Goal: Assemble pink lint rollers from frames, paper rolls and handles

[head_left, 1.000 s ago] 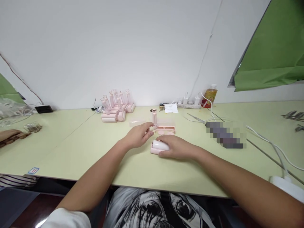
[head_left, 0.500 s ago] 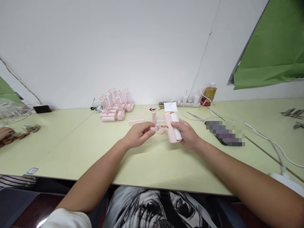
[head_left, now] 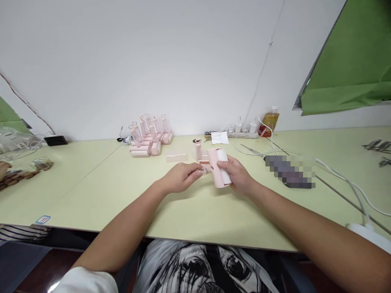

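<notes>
My right hand (head_left: 236,173) is wrapped round a lint roller (head_left: 220,167), a pink half-open cover with a white roll inside, tilted above the table. At its left side, my left hand (head_left: 186,177) pinches a small clear plastic piece (head_left: 206,169) between thumb and fingertips. That piece is close to a small hole in the pink cover; whether they touch I cannot tell. Just behind stands a pink handle (head_left: 198,149) with a loop on top. A clear pink cover (head_left: 176,156) lies left of it, and a brownish-pink small part (head_left: 204,162) shows between my hands.
Several pink rollers with heart-topped handles (head_left: 149,136) stand against the wall. A power strip (head_left: 242,134), a white paper (head_left: 219,137), a bottle (head_left: 269,121), scissors (head_left: 252,149) and a blurred phone (head_left: 288,171) sit to the right. Another person's hand (head_left: 4,169) is at far left.
The roller has come slightly down and to the left, and it tilts differently. My left hand has shifted a little right and down, bringing the clear piece up to the pink cover.
</notes>
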Demonstrator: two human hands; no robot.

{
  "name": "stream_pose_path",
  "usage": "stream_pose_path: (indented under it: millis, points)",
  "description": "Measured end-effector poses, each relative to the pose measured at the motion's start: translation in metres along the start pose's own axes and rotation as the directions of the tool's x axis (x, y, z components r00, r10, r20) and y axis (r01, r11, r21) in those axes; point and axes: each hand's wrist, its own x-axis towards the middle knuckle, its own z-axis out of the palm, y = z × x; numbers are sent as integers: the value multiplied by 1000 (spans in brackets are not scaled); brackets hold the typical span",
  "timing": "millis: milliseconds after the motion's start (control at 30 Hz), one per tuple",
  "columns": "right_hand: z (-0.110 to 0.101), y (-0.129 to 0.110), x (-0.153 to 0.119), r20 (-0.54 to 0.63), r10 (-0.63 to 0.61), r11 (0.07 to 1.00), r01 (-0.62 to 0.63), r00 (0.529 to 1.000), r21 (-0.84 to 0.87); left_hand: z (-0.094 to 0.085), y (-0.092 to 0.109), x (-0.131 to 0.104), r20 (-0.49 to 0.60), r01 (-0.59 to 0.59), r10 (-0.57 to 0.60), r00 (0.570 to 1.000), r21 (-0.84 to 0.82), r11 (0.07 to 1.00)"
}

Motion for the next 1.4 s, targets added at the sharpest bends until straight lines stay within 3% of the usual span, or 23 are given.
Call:
stream_pose_path:
  millis: [167,333,567,767,1000,1400]
  points:
    - [2,-1,-2,9,-16,1000,16,1000,8,0,1,-1,40,21,-19,999,-41,999]
    - [2,-1,-2,23,-32,999,33,999,-15,-1,5,0,147,114,-81,986,-228,967]
    - [-1,1,-2,56,-94,981,102,994,-168,0,1,0,277,244,-139,951,-392,887]
    - [-4,2,0,60,-134,921,147,989,-362,-1,0,0,332,278,-151,931,-379,883]
    - [1,7,-2,32,5,950,6,999,-312,-2,4,1,324,272,-163,932,-330,904]
    - [10,11,-8,0,13,961,-12,1000,-276,0,5,2,345,248,-134,929,-312,917]
